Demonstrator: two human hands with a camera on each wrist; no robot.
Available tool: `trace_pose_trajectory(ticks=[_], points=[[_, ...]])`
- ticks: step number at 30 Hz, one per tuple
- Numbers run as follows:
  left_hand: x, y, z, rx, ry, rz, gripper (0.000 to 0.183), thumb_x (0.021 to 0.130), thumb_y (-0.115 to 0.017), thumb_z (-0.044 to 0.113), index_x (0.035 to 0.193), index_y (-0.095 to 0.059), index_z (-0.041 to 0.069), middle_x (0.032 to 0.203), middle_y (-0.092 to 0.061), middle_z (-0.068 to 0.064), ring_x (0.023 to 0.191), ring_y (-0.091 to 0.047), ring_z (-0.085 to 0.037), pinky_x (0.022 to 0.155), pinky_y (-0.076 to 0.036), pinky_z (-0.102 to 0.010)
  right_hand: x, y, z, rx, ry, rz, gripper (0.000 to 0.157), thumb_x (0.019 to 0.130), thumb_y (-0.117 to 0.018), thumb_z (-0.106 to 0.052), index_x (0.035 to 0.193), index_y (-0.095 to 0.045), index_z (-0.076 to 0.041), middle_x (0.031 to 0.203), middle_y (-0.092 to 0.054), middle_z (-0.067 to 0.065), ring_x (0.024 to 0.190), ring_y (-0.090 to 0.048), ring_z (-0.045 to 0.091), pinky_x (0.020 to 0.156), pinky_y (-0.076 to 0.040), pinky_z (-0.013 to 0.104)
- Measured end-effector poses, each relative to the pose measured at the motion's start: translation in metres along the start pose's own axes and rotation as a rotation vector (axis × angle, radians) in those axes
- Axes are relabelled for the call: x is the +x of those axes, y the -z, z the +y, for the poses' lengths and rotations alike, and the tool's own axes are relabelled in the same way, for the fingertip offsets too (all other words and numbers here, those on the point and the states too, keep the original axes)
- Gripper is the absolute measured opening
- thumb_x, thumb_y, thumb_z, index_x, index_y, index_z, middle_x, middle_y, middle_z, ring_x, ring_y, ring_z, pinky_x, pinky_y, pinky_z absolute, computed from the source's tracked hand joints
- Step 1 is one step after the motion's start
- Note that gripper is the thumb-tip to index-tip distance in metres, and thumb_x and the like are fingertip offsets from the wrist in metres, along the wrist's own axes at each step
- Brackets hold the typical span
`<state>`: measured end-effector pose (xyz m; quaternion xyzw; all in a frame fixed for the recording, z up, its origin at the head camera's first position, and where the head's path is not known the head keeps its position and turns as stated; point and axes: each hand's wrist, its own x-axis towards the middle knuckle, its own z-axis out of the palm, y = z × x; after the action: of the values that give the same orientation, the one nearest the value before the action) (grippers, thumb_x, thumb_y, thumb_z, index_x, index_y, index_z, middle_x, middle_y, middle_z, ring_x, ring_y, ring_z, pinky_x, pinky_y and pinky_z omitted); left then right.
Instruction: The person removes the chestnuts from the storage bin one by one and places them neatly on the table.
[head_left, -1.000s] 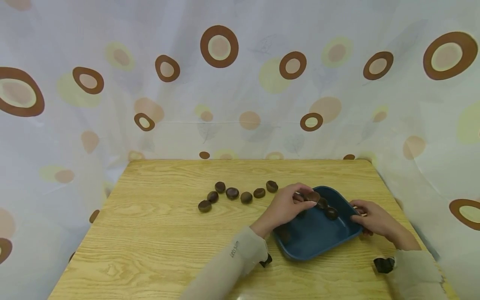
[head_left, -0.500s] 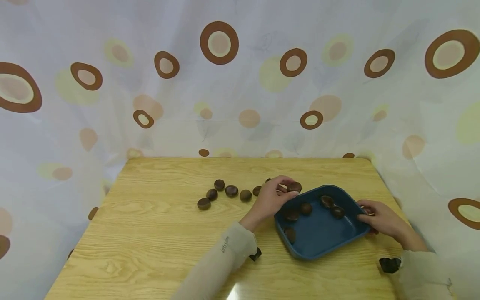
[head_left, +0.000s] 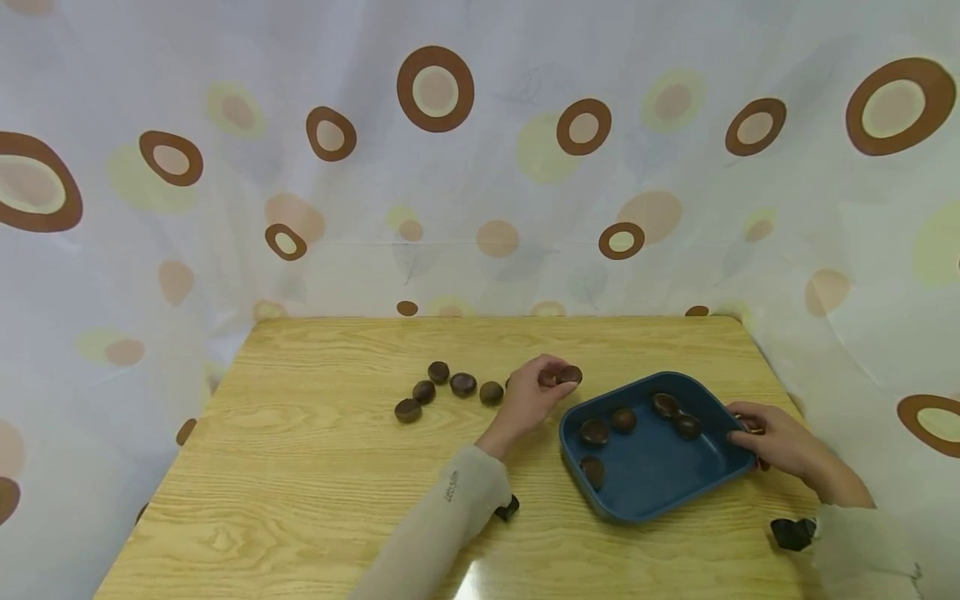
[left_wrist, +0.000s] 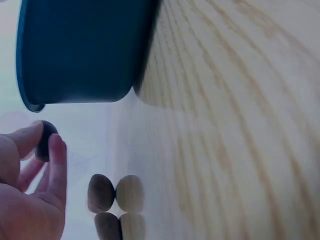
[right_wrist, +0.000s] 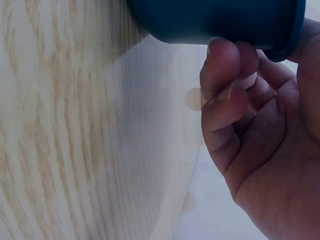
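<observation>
My left hand [head_left: 527, 402] pinches a brown chestnut [head_left: 569, 375] between thumb and fingers, above the table just beyond the left corner of a blue tray [head_left: 640, 517]. In the left wrist view this chestnut [left_wrist: 46, 141] sits at the fingertips, apart from the tray's wall [left_wrist: 80, 55]. With my right hand [head_left: 783, 442] I hold the tray's right rim, thumb over the edge; the right wrist view has the curled fingers [right_wrist: 225, 107] beneath that rim. Several chestnuts [head_left: 595, 432] lie inside the tray.
Several more chestnuts [head_left: 462, 384] lie in a crooked row on the wooden table [head_left: 300, 467], left of my left hand, which partly hides the row's right end. A patterned curtain [head_left: 495, 167] stands behind and along both sides of the table.
My left hand has moved left from over the tray to outside its rim, carrying the chestnut. The tray and my right hand have shifted slightly right.
</observation>
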<state>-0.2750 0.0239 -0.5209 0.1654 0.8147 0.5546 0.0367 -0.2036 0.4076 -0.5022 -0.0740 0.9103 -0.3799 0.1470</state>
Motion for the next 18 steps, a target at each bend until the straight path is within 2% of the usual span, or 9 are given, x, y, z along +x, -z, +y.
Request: trace_pose_trajectory(ticks=[5,12,18], points=[[0.003,-0.005,-0.007,0.035,0.050,0.000,0.032,0.099,-0.073,0.027,0.128,-0.069,0.015,0.120,-0.070,-0.004,0.099,-0.064,-0.012,0.087,-0.055,-0.027,0.000,0.000,0.000,0.008,0.009,-0.008,0.033,0.106,-0.057,-0.007,0.135,-0.054,0.009,0.086,-0.064,0.008,0.053,-0.057,0.019,0.049,-0.052,0.036],[0.006,-0.008,-0.012,0.113,0.054,-0.026,0.025,0.099,-0.073,0.023,0.122,-0.070,0.013,0.112,-0.070,-0.004,0.093,-0.063,-0.013,0.084,-0.054,-0.028,0.000,0.001,0.000,-0.003,0.005,-0.005,0.032,0.105,-0.058,-0.008,0.133,-0.055,0.008,0.085,-0.063,0.007,0.053,-0.057,0.019,0.049,-0.052,0.035],[0.007,-0.008,-0.015,0.135,0.072,-0.033,0.025,0.098,-0.075,0.021,0.120,-0.070,0.010,0.112,-0.072,-0.004,0.098,-0.067,-0.017,0.088,-0.057,-0.030,0.001,0.001,0.000,0.007,-0.001,0.004,0.032,0.104,-0.059,-0.009,0.133,-0.056,0.006,0.086,-0.063,0.008,0.054,-0.058,0.020,0.049,-0.052,0.035]])
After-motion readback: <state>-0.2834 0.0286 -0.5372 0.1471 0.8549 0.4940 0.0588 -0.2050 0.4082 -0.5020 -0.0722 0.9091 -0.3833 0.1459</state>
